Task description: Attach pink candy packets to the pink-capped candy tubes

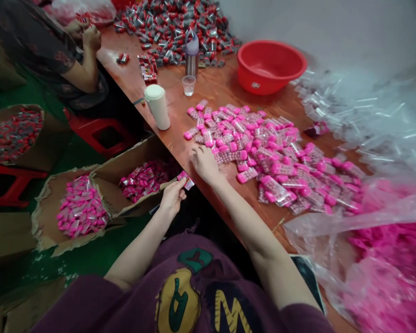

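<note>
My left hand [174, 196] pinches a small pink-and-clear packet [186, 179] between thumb and fingers, just off the table's edge. At the near left end of a pile of pink-capped clear containers [249, 138] is my right hand [205, 163], back upward and fingers curled down close to the table. Whatever lies under those fingers is hidden. The piled containers seem to hold small pinkish beads. Below and left of my left hand stands a cardboard box [119, 159] with pink packets [145, 179] inside; a second open box [46, 199] beside it holds more.
On the table [175, 143] stand a white tumbler [158, 107], a plastic cup [188, 86], a flask [192, 55] and a red basin [268, 67]. Clear plastic pieces [374, 115] and bagged pink parts [391, 277] lie right. A co-worker [72, 64] handles red items at left.
</note>
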